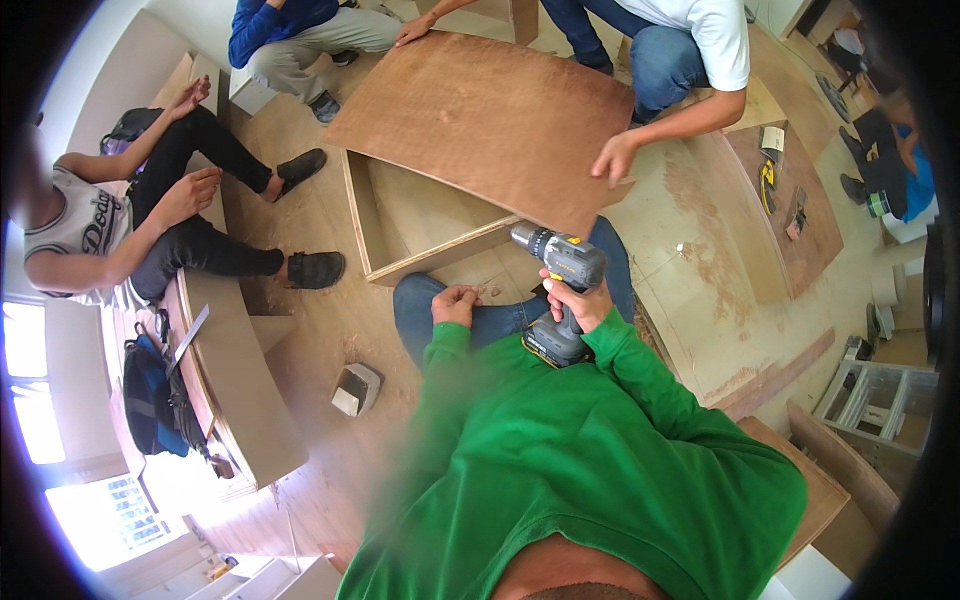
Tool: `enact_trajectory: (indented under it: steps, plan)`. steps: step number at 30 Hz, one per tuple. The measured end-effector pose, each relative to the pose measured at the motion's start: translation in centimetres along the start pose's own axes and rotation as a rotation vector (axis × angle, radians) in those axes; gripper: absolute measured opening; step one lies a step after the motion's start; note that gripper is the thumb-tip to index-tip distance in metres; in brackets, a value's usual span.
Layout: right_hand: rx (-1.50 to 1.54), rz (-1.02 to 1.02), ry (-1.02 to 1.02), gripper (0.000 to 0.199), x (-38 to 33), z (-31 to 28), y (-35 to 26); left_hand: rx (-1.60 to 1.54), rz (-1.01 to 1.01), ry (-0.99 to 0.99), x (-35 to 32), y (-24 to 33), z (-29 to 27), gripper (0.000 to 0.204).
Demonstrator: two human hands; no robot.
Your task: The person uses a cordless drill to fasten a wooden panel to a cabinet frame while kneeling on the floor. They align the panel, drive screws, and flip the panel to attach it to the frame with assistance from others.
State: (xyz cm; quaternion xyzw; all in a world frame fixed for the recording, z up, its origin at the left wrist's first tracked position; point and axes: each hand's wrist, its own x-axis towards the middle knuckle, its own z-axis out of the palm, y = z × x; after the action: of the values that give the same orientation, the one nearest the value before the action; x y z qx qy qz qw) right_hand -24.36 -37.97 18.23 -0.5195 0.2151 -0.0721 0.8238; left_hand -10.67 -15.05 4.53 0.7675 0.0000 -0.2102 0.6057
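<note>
Drill [575, 262] is sitting in our right hand [586, 302], fingers wrapping its grip, nose pointing toward the box [440, 257], probably for ready reach. Our left hand [455, 304] is resting by our knee [411, 312], fingers bunching closed; anything inside, we cannot tell. A co-worker's hand [614, 160] is touching the board [480, 120], likely steadying it askew over the box. Dusty marks [718, 255] are streaking the pale floor [680, 310]; someone [78, 212] is sitting on wooden furniture [242, 390] at room left.
</note>
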Motion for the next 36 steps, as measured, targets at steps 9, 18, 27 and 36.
enact_trajectory:
  steps: [9, 18, 27, 36]
  plan:
    - [-0.013, -0.054, -0.006, 0.026, -0.2, 0.7, -0.1, -0.458, -0.054, 0.214, -1.1, 1.0, -1.9, 0.014]
    - [-0.021, 0.05, 0.022, 0.026, -0.2, 0.9, -0.4, -0.801, -0.177, 0.261, -1.9, 2.1, -4.0, 0.025]
    - [-0.07, 0.04, 0.034, 0.031, 0.0, 0.9, -0.1, -0.776, -0.154, 0.211, -1.0, 1.3, -3.8, 0.021]
    - [-0.076, 0.038, 0.018, 0.031, 0.4, 0.7, -0.1, -0.762, -0.163, 0.193, -0.9, 1.0, -3.7, 0.022]
